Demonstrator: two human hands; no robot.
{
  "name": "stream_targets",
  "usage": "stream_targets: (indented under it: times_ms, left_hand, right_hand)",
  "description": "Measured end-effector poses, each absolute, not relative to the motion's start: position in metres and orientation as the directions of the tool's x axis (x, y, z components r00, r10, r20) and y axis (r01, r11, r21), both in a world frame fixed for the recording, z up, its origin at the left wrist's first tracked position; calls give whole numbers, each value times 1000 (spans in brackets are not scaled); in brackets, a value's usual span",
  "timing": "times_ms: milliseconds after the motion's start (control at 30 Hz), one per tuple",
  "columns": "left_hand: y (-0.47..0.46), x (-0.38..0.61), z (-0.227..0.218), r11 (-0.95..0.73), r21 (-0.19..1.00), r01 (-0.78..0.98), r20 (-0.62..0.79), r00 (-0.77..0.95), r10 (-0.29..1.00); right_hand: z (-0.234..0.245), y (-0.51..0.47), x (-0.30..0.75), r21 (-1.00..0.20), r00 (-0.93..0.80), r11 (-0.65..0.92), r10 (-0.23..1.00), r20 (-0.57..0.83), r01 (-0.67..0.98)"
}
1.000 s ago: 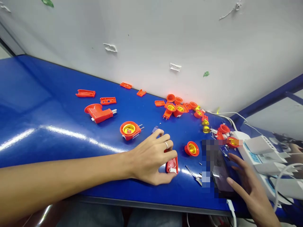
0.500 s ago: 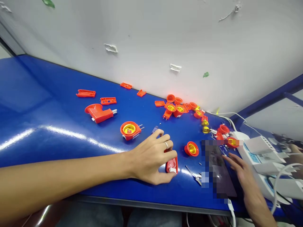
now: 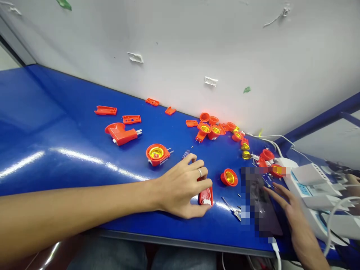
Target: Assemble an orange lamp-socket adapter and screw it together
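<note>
Thumb of right hand point(image 3: 296, 215) drawn off face of dark phone point(image 3: 267, 213) since second ago; that hand now loose, grasping nothing, at phone's right edge. Left hand point(image 3: 182, 189) unmoved, gripping red plastic shell point(image 3: 205, 195) on worktop point(image 3: 70, 131), near front edge. Shell looks light, stiff, slick; side walls safest hold. Farther right, red socket cup point(image 3: 229, 177); beyond wrist, pronged socket point(image 3: 157, 154).

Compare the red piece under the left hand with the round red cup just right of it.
The held piece is partly covered by the left hand; the round cup lies untouched.
The held piece's near end is squarish; the round cup's rim is circular.
The held piece shows white at that end; the round cup has a golden interior.
Both are red.
</note>
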State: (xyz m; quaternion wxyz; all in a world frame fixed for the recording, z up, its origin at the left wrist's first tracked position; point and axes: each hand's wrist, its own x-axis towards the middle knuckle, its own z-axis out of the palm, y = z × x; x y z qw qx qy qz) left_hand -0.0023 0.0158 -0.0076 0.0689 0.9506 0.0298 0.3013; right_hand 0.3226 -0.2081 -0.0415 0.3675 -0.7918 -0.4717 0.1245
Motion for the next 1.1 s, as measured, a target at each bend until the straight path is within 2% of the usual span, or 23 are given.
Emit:
stream_targets:
  times_ms: [167, 500, 667, 900, 1000, 1100]
  left_hand:
    - [16, -2, -8, -989, 145, 16, 564, 820, 96]
    - [16, -2, -7, -990, 141, 17, 573, 814, 96]
    - [16, -2, -8, -990, 138, 17, 571, 816, 94]
    - [16, -2, -9, -990, 139, 15, 576, 812, 93]
    - [16, -2, -9, -990, 141, 6, 577, 812, 87]
    - [16, -3, -8, -989, 146, 3, 575, 813, 88]
  right_hand:
    - [-33, -213, 320, -642, 414, -208, 891, 188, 738]
    - [-24, -222, 317, -520, 213, -112, 967, 139, 847]
    - [-26, -217, 316, -511, 282, -158, 944, 174, 845]
    - [-33, -216, 318, -572, 351, -188, 917, 189, 798]
    - [-34, -218, 321, -633, 401, -208, 899, 176, 745]
    - [-34, -216, 321, -728, 540, -271, 826, 160, 630]
